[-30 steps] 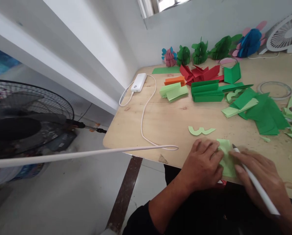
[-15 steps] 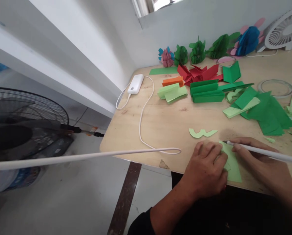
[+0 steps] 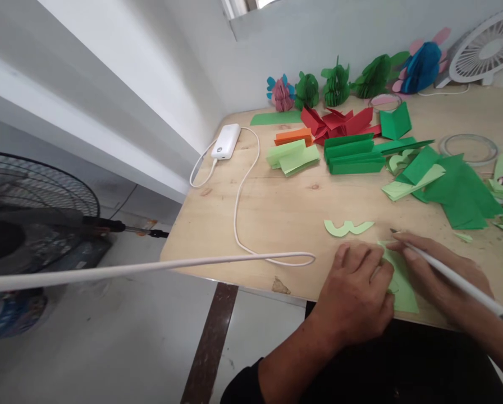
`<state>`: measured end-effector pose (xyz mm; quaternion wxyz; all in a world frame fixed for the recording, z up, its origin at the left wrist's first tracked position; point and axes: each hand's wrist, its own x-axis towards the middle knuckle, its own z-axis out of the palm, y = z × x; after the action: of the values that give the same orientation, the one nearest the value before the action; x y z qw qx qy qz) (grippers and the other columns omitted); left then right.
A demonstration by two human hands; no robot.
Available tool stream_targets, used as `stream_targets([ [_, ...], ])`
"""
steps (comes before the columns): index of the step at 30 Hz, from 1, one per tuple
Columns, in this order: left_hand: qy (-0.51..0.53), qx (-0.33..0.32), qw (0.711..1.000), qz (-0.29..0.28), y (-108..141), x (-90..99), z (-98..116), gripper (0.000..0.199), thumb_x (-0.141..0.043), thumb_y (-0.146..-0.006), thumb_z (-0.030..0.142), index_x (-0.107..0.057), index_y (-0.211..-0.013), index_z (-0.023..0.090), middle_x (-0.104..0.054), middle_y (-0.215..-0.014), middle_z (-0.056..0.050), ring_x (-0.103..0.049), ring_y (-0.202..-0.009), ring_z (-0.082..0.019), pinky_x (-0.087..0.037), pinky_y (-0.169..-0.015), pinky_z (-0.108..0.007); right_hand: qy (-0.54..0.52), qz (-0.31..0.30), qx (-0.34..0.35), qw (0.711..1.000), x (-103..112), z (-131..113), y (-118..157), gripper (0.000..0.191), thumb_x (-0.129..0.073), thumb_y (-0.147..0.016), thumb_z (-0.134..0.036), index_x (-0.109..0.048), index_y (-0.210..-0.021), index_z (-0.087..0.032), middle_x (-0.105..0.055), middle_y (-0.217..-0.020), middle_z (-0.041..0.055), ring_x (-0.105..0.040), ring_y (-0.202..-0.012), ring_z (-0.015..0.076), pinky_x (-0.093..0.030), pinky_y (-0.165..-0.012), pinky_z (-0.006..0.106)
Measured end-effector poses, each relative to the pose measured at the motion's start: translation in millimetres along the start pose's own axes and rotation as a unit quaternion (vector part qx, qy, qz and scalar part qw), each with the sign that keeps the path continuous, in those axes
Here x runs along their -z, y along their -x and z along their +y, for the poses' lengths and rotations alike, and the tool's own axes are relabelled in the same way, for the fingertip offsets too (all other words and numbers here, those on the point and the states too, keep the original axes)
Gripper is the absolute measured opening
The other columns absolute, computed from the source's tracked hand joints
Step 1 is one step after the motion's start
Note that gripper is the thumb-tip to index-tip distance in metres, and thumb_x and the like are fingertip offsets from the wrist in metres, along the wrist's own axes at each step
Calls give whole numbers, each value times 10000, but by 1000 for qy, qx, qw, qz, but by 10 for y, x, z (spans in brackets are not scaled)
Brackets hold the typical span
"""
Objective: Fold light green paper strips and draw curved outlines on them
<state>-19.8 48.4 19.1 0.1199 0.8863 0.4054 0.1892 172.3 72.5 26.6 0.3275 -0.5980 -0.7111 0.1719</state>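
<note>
My left hand point(image 3: 359, 294) rests at the table's front edge with fingers curled and pressed on a light green paper point(image 3: 405, 289), holding it down. A curved pencil line shows on the paper beside the fingertips; part of the sheet is hidden under the hand. In my right hand point(image 3: 440, 275) is a slim white pen point(image 3: 453, 279), gripped near its dark tip, which is raised just beyond the paper's far edge. A wavy light green cutout point(image 3: 348, 228) lies on the table just past my left hand.
On the wooden table point(image 3: 277, 207) lie folded green papers point(image 3: 355, 154), red papers point(image 3: 339, 124), green sheets point(image 3: 462, 193) and a tape roll point(image 3: 468, 148). Paper figures point(image 3: 337, 84) and a small fan point(image 3: 487, 50) stand behind. A white cable point(image 3: 150, 268) crosses from a power bank point(image 3: 226, 141).
My right hand has lifted the pen's tip up and away from the paper's top edge, and its rear end has swung lower. My left hand stays on the paper. The view has shifted slightly.
</note>
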Motion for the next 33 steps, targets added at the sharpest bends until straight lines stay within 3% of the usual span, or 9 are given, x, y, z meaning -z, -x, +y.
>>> stream_targets([
  [5,-2,-1,1000,8,4,-20,4,425,-465,-947,335,-571,-1305,132,-543,-1448,-116,-450,-1338,-270,-304,-1183,-491,45,10,123,991,-45,85,54,232,-544,-913,-347,-681,-1083,-267,-764,-1036,28,-727,-964,187,-588,-838,331],
  [12,-15,-10,1000,17,-16,-17,8,368,-485,-934,324,-616,-1214,125,-550,-1426,-126,-444,-1340,-264,-319,-1182,-470,47,25,147,988,-68,82,64,234,-557,-908,-314,-678,-1099,-253,-754,-1066,48,-720,-974,198,-578,-893,363],
  [24,-19,-4,1000,11,-13,-13,9,357,-496,-924,322,-605,-1215,147,-558,-1400,-124,-445,-1338,-266,-320,-1177,-472,-49,7,-61,997,24,0,-12,382,-529,-888,-518,-731,-1057,-243,-772,-1066,53,-712,-1028,210,-581,-880,352],
  [33,-17,4,1000,-11,3,12,11,389,-424,-968,346,-578,-1267,151,-512,-1464,-124,-430,-1362,-276,-277,-1198,-500,-43,-16,-136,990,37,-72,-163,448,-559,-771,-664,-732,-807,-252,-768,-873,38,-690,-819,209,-527,-705,337],
])
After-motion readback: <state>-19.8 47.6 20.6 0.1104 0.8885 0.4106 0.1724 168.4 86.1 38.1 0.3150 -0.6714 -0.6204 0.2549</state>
